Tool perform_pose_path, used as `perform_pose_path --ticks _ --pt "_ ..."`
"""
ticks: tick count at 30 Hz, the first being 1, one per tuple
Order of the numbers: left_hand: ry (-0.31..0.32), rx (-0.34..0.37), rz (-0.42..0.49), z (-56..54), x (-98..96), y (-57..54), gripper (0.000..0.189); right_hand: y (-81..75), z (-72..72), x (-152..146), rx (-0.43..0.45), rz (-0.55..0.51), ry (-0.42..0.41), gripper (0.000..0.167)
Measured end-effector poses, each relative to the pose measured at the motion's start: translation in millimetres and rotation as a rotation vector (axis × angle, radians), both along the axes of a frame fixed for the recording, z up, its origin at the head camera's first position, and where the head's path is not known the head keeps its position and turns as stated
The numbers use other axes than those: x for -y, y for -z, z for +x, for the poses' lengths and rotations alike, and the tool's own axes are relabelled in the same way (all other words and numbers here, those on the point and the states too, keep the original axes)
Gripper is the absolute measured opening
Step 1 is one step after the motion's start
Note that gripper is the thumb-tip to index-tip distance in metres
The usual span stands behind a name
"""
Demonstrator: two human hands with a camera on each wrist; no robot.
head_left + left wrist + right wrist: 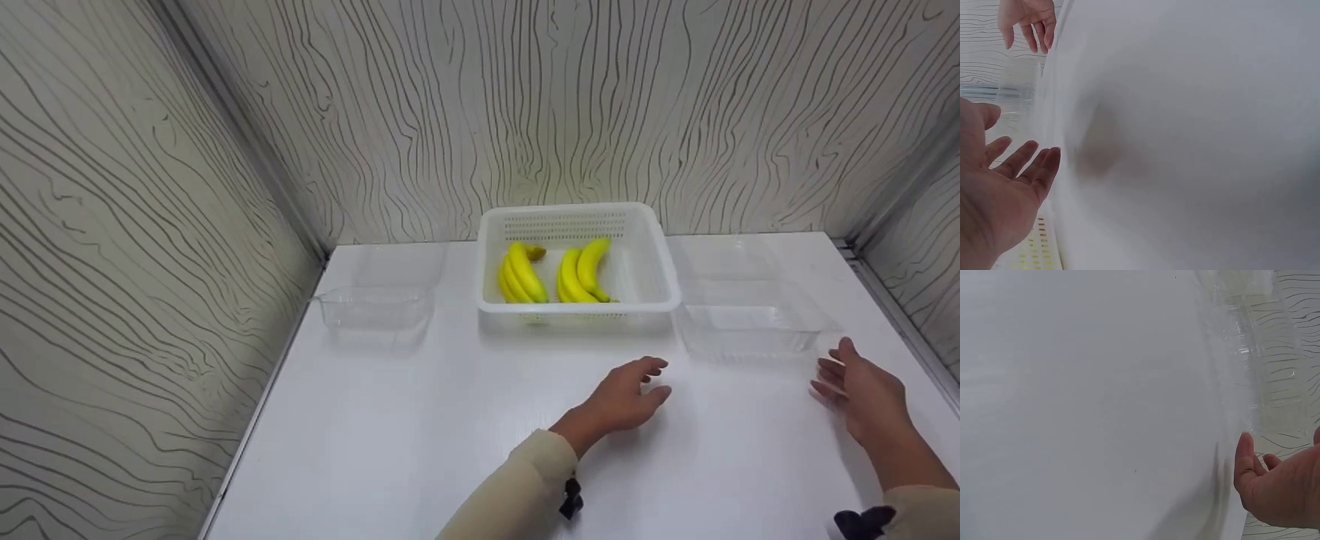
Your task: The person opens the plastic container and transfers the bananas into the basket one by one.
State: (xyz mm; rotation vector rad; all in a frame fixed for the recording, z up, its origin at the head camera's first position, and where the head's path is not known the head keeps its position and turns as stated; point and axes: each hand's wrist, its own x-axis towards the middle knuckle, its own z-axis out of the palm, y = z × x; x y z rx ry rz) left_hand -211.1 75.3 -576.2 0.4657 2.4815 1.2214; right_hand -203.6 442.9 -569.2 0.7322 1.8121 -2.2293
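My left hand (628, 394) hovers over the white table in front of the basket, fingers loosely bent and holding nothing. To its right, my right hand (866, 390) is near the front right corner of a clear plastic container (750, 330), its fingers relaxed and empty. That container's lid (724, 259) stands raised behind it. Two bunches of yellow bananas (521, 274) lie in a white plastic basket (577, 307) at the back middle. In the left wrist view, the left hand (1005, 191) has its palm showing and fingers spread. The right wrist view shows the right hand (1280, 489) beside the container.
A second, smaller clear container (375, 307) with its lid up stands at the back left of the white table (375, 442). Wood-patterned panels (562, 105) rise behind and on both sides of the table.
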Motion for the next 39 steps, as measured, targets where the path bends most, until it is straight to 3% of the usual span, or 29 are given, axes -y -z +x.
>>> perform_pose_path --ticks 6,13,17,21,28,39 --pt "-0.03 -0.05 0.049 5.8 54.1 5.2 0.042 -1.0 17.0 8 -0.079 0.128 -0.12 0.033" --pt "-0.099 -0.125 0.18 18.3 129.4 15.0 0.041 -1.8 32.6 21 -0.044 0.493 -0.371 0.091" --pt "-0.164 -0.161 0.224 26.8 157.2 19.8 0.04 -0.8 39.1 34 -0.019 0.6 -0.448 0.087" --pt "-0.202 -0.169 0.222 34.5 169.6 23.1 0.039 -0.6 42.3 51 -0.01 0.674 -0.493 0.083" --pt "-0.204 -0.159 0.199 43.7 174.2 26.5 0.039 -0.7 44.2 85 -0.062 0.746 -0.53 0.082" --pt "-0.234 -0.166 0.213 42.3 170.9 24.2 0.04 -3.9 46.9 123 -0.135 0.863 -0.573 0.07"
